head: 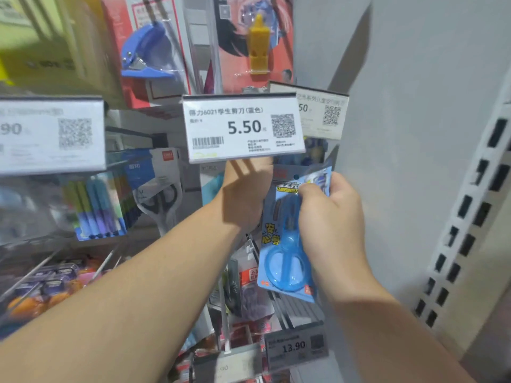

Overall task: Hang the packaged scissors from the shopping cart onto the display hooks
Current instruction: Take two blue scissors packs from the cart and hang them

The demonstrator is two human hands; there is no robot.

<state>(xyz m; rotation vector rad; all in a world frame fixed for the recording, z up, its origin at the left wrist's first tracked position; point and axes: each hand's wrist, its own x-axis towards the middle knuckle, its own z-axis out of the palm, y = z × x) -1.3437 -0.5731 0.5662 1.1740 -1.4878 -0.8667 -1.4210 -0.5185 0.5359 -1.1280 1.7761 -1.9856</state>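
My right hand [329,217] grips a pack of blue scissors [286,258] by its top edge, upright, just below and right of the 5.50 price tag [243,127]. The pack's hang hole sits near the tag's lower right corner. My left hand [244,194] reaches up under that tag, its fingers hidden behind it, so what it touches cannot be told. The hook itself is hidden behind the tag. The shopping cart is out of view.
Grey-handled scissors packs [161,189] hang to the left, marker packs [96,205] further left. A blue hole punch [146,51] and a yellow item [258,42] hang above. A 13.90 tag [296,346] juts out below. A slotted white upright [470,217] stands at the right.
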